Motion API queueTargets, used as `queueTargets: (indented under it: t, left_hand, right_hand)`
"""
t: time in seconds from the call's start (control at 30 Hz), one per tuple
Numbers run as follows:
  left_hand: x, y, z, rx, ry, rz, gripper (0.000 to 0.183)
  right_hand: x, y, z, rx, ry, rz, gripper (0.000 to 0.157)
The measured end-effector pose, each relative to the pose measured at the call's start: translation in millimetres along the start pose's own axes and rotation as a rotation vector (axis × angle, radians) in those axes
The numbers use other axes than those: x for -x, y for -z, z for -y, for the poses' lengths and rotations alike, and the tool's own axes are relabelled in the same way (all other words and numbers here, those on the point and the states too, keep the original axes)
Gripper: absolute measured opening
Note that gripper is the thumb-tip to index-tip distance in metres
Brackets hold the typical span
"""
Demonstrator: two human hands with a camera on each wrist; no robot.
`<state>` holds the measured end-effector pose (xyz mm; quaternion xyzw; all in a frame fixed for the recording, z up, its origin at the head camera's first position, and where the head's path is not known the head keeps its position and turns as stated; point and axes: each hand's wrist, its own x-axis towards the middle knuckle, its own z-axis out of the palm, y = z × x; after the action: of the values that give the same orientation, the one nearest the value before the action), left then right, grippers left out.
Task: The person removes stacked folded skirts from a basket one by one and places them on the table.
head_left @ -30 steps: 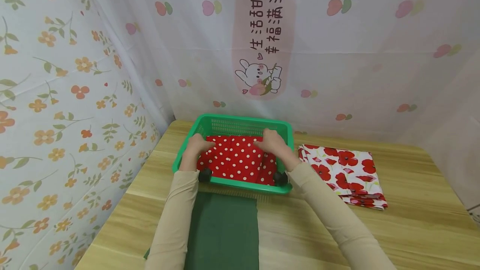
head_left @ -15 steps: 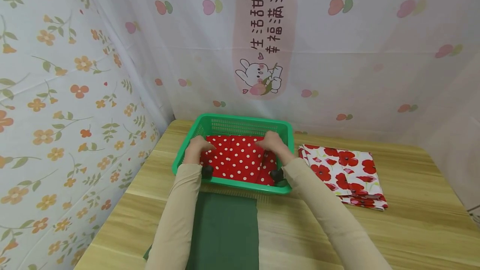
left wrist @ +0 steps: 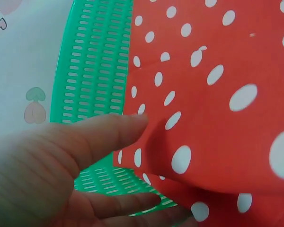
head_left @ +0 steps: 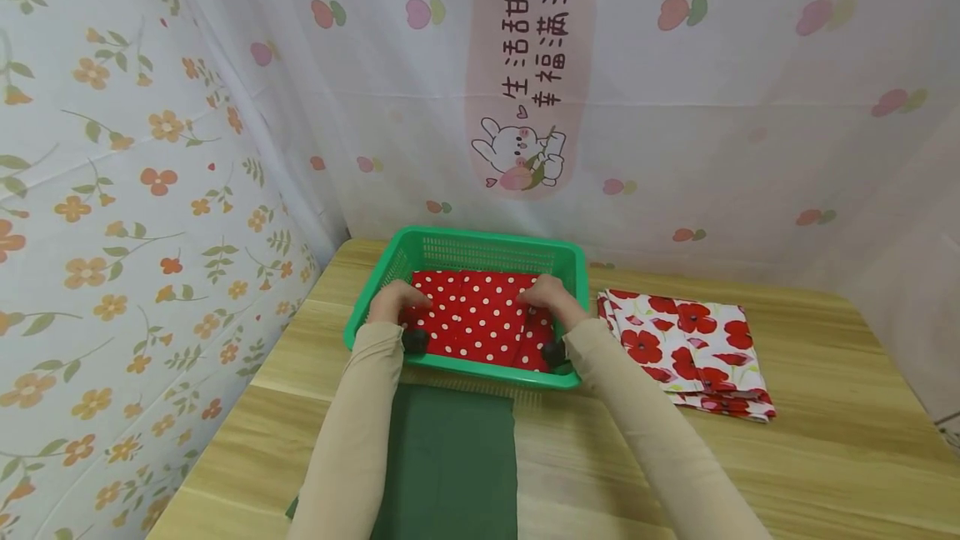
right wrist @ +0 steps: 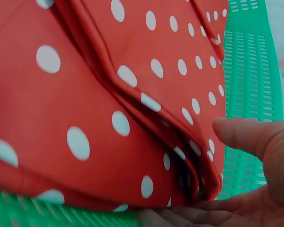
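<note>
A folded red cloth with white polka dots (head_left: pixel 480 315) lies in a green plastic basket (head_left: pixel 495 237). At its left end is my left hand (head_left: pixel 393 300); in the left wrist view its thumb (left wrist: pixel 118 130) extends over the cloth's edge while the other fingers reach low alongside it. My right hand (head_left: pixel 551 297) is at the opposite end. In the right wrist view, its thumb (right wrist: pixel 246 135) points at the layered folds and the fingers (right wrist: pixel 194 215) lie straight at the cloth's lower edge, tips partly hidden. Thumb and fingers stand apart on both hands.
On the wooden table (head_left: pixel 825 457), a folded poppy-print cloth (head_left: pixel 690 344) lies right of the basket. A dark green cloth (head_left: pixel 450 465) is spread in front, partly under my left sleeve (head_left: pixel 352 432). Patterned curtains (head_left: pixel 712 107) hang behind and to the left.
Both hands have sunk slightly lower into the basket at the two ends of the polka-dot cloth. The cloth and the basket have stayed in place.
</note>
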<state>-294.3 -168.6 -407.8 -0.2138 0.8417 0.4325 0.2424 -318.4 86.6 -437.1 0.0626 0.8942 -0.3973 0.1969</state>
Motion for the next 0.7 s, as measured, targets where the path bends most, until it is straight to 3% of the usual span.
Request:
queueTargets:
  t: [0.3, 0.7]
  left_hand:
    - [4.1, 5.2, 1.4, 0.055, 0.035, 0.134, 0.057]
    - [-0.5, 6.1, 2.0, 0.015, 0.038, 0.114, 0.054]
  right_hand:
    - [5.5, 0.6, 1.6, -0.13, 0.003, 0.048, 0.037]
    - [5.6, 5.1, 0.6, -0.35, -0.117, 0.1, 0.041]
